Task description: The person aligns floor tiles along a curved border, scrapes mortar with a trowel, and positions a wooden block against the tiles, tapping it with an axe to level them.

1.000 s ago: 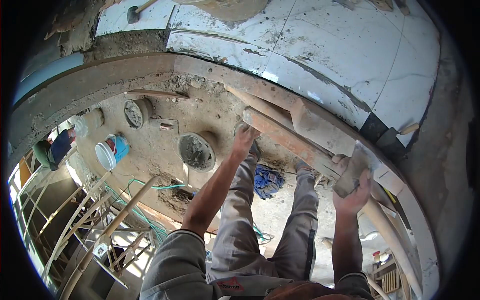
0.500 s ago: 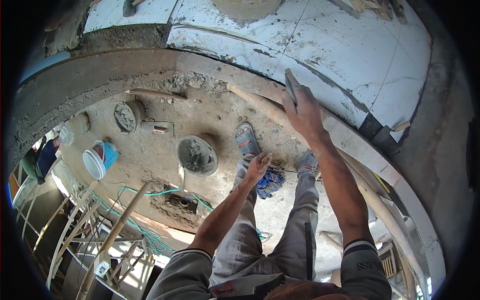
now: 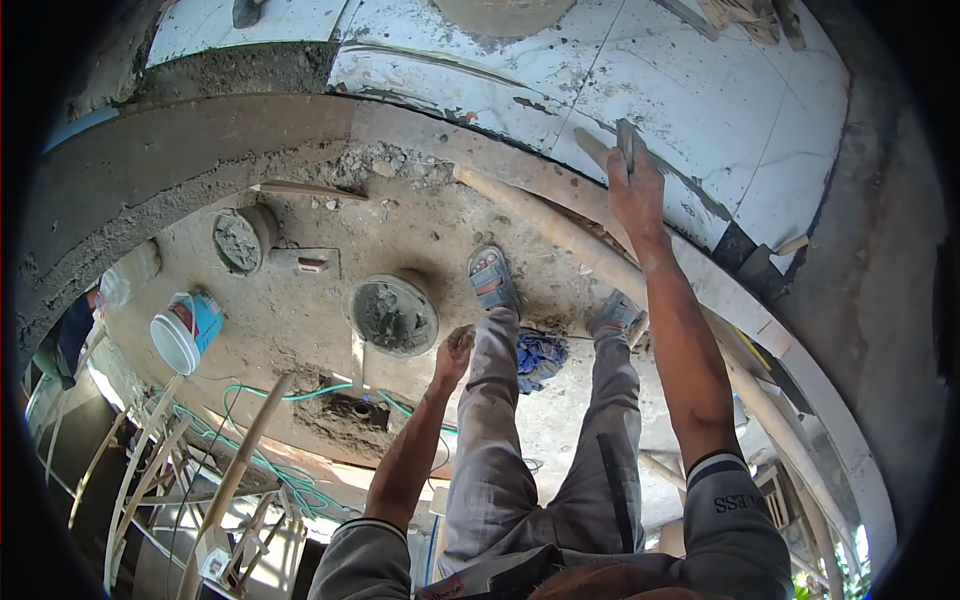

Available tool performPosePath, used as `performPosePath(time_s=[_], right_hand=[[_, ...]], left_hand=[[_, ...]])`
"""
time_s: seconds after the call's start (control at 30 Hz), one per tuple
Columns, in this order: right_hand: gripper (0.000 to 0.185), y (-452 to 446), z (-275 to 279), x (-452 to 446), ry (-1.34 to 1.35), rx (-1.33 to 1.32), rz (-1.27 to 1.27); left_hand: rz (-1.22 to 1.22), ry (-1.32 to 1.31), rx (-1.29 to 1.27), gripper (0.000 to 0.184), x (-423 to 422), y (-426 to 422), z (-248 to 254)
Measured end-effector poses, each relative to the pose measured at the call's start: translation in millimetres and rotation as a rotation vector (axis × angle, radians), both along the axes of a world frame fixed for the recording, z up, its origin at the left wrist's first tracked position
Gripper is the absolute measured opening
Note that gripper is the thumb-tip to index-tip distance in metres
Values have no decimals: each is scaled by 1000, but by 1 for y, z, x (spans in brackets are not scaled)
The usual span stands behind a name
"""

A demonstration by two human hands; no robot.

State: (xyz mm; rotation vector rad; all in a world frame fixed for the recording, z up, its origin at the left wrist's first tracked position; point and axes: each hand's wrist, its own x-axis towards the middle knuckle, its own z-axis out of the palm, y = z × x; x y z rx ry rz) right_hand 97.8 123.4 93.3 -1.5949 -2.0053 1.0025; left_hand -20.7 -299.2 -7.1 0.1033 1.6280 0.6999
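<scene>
Judging by looks, that trowel (image 3: 592, 148) at 1 o'clock, right hand (image 3: 637, 197) clamped on it, is lightish, stiff, best gripped mid-handle; left hand (image 3: 456, 347), 7 o'clock, looks curled, can't tell if fully closed.

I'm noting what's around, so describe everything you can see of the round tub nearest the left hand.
The round tub is open-topped and looks upright on the dusty floor, left of the sandalled left foot. Its rim and what shows of its outer wall are dull grey; plastic or metal, I cannot tell. Inside is a lumpy grey mix, like mortar. The left hand is close by but not touching it. A pale strip lies by its near edge; whether they touch is unclear.
</scene>
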Motion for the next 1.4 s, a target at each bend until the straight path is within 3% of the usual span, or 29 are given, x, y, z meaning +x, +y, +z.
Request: performPosePath(time_s=[0.07, 0.13, 0.2, 0.27, 0.4, 0.47, 0.6, 0.63, 0.7, 0.77, 0.83, 0.93, 1.03, 1.17, 1.27, 1.4], right_hand=[[39, 7, -18, 11, 56, 157, -35], [38, 10, -2, 14, 188, -109, -195], [38, 8, -8, 14, 217, -29, -183], [40, 12, -13, 15, -62, -16, -105], [41, 12, -11, 13, 150, 90, -78], [42, 13, -18, 17, -70, -62, -53], [44, 15, -12, 17, 164, 167, -47], [44, 13, -17, 18, 189, 150, -22], [41, 13, -25, 22, -47, 23, -19], [41, 18, -13, 18, -51, -24, -1], [42, 16, 0, 15, -70, -67, 16], [42, 8, 4, 12, 123, 21, -4], [42, 8, -22, 14, -70, 41, 52], [42, 17, -17, 1, -23, 4, 80], [42, 17, -19, -1, -73, 50, 116], [44, 32, -14, -16, -119, -99, 73]], left_hand=[[-6, 19, -14, 49, -2, 2, 11], [-33, 40, 10, 50, -2, 3, 13], [-10, 13, 3, 49, 0, 5, 7], [-1, -22, -6, 48, 8, 1, 9], [144, -35, 78, 40, 21, 4, -2], [118, -100, 67, 29, 22, 13, -7], [75, 34, 156, 27, 13, 58, -6], [26, 197, 245, 29, 15, 56, -28], [-51, 305, 343, 31, 18, 56, -64], [-142, 415, 455, 33, 15, 69, -66], [119, 133, 317, 36, 18, 79, -40], [149, 18, 194, 26, 13, 72, -16], [34, 98, 66, 34, 3, 49, -3], [-89, 293, 39, 35, -8, 9, 0], [-125, 318, -33, 37, -18, -14, -3], [-189, 345, -97, 44, -35, -11, 11]])
